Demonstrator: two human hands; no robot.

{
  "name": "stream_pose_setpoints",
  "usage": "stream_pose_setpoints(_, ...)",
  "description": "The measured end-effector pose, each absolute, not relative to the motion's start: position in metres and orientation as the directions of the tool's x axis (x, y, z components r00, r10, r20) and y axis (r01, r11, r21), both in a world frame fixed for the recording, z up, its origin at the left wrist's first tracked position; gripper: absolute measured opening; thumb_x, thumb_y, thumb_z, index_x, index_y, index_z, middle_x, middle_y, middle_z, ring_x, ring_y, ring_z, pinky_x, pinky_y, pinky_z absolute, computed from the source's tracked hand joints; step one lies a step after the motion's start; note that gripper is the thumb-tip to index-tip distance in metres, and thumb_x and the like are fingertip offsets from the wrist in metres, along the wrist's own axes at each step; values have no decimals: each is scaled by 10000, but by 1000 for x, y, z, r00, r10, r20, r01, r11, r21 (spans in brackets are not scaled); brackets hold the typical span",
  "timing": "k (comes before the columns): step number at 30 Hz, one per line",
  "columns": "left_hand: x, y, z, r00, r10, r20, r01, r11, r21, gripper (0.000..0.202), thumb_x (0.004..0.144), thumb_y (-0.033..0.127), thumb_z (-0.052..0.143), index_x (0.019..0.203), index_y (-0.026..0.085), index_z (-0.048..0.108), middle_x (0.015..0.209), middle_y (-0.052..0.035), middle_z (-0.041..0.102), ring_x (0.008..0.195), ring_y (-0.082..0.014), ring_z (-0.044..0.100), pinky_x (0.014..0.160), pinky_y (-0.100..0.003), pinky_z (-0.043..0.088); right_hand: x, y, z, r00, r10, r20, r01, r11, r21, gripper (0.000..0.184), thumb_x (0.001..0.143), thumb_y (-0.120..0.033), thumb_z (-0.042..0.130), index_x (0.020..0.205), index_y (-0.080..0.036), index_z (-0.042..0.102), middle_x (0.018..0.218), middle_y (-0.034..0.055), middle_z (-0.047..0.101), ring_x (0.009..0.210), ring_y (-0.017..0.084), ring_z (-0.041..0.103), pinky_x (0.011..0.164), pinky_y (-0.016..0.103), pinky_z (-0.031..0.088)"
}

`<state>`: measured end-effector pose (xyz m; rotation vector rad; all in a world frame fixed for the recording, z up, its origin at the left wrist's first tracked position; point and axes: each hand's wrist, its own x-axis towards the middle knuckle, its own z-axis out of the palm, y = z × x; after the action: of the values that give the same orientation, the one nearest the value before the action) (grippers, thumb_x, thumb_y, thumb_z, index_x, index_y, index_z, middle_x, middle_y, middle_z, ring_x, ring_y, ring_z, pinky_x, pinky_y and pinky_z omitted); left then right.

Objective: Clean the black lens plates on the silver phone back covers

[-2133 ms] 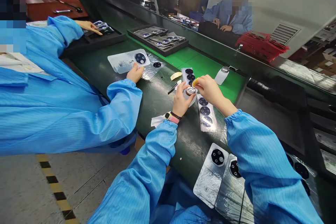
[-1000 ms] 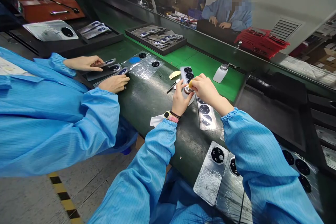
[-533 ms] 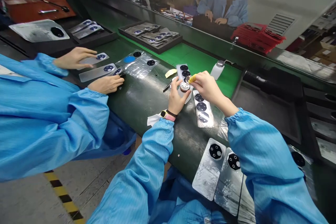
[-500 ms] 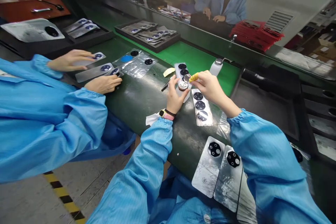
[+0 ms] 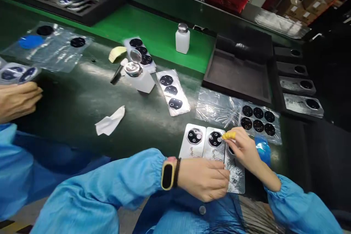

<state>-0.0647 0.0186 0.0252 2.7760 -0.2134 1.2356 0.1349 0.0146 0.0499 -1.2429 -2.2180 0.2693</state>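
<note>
In front of me lie three silver phone back covers (image 5: 192,151) side by side, each with a dark round camera area. My left hand (image 5: 204,177) rests across the lower part of the middle one, its fingers bent and close together against it. My right hand (image 5: 242,148) is in a pinch, with yellow covering on the fingertip, touching the edge of the middle cover's black camera disc (image 5: 215,139). Anything small between the fingertips is hidden. A white dispenser bottle (image 5: 142,80) with its metal lid raised stands apart to the left, touched by neither hand.
Beyond the hands are a second white bottle (image 5: 182,40), black disc sticker sheets (image 5: 173,93), a clear film (image 5: 216,106), a black tray (image 5: 238,71) and a crumpled white cloth (image 5: 110,121). A co-worker's hand (image 5: 20,100) holds covers at left.
My left hand has let go of the white dispenser bottle and moved onto the phone back covers. My right hand has come from the bottle's lid to the middle cover. The view has turned right.
</note>
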Motion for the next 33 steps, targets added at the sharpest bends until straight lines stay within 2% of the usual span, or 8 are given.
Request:
stream_pose_setpoints(2, -43, -4, 10, 773, -91, 628, -202, -974, 107, 209, 851, 205, 526, 913, 150, 718, 1015, -106, 733, 1002, -192, 666, 913, -276, 547, 128, 11, 44, -455, 786, 419, 733, 598, -324, 180, 926, -159, 481, 846, -208, 635, 751, 34, 684, 759, 175, 584, 654, 307, 507)
stream_pose_setpoints(5, -29, -15, -8, 843, -45, 536, -175, -965, 195, 428, 813, 372, 592, 1142, 107, 668, 1223, -148, 658, 1179, -233, 593, 1023, -324, 488, 120, 11, 41, -552, 716, 427, 741, 656, -143, 227, 908, -79, 460, 829, -192, 640, 765, 40, 695, 785, 177, 579, 694, 314, 484)
stream_pose_setpoints(7, -27, -12, -12, 854, -42, 519, -171, -964, 203, 521, 819, 445, 572, 1196, 93, 643, 1276, -158, 624, 1228, -238, 561, 1052, -333, 462, 118, 12, 40, -583, 698, 415, 736, 670, -95, 244, 901, -53, 453, 812, -181, 640, 768, 42, 698, 790, 176, 574, 707, 316, 470)
stream_pose_setpoints(14, -26, -6, -8, 870, -20, 493, -175, -947, 270, 504, 845, 449, 534, 1214, 122, 638, 1320, -134, 593, 1267, -230, 535, 1053, -339, 450, 119, 10, 41, -610, 712, 348, 725, 679, -118, 240, 904, -57, 451, 828, -179, 643, 812, 56, 696, 830, 182, 566, 748, 326, 444)
stream_pose_setpoints(20, -26, -12, -12, 863, 7, 505, -146, -954, 263, 511, 847, 406, 492, 1222, 88, 632, 1265, -145, 631, 1252, -217, 549, 1039, -313, 464, 118, 12, 42, -647, 700, 302, 714, 695, -82, 280, 913, -58, 419, 831, -205, 643, 824, 48, 697, 830, 189, 576, 771, 346, 429)
stream_pose_setpoints(24, -25, -13, -11, 861, 14, 508, -146, -951, 274, 510, 828, 364, 508, 1214, 54, 630, 1224, -150, 656, 1217, -228, 574, 1048, -330, 463, 115, 12, 45, -663, 683, 308, 714, 700, -18, 300, 924, -59, 404, 803, -195, 643, 809, 46, 704, 816, 186, 584, 788, 346, 422)
stream_pose_setpoints(28, -25, -13, -9, 860, 25, 509, -129, -955, 266, 441, 839, 279, 477, 1194, 82, 649, 1201, -140, 671, 1183, -219, 597, 1009, -326, 496, 112, 11, 49, -688, 655, 313, 696, 717, 29, 348, 938, -52, 374, 783, -197, 650, 794, 32, 709, 789, 167, 586, 815, 343, 413)
stream_pose_setpoints(33, -24, -15, -11, 832, 51, 552, -118, -957, 266, 422, 858, 259, 445, 1168, 75, 666, 1175, -138, 684, 1152, -224, 615, 1010, -321, 488, 113, 9, 51, -687, 636, 351, 682, 731, 11, 370, 938, -43, 383, 713, -193, 636, 783, 21, 721, 785, 151, 591, 850, 351, 406)
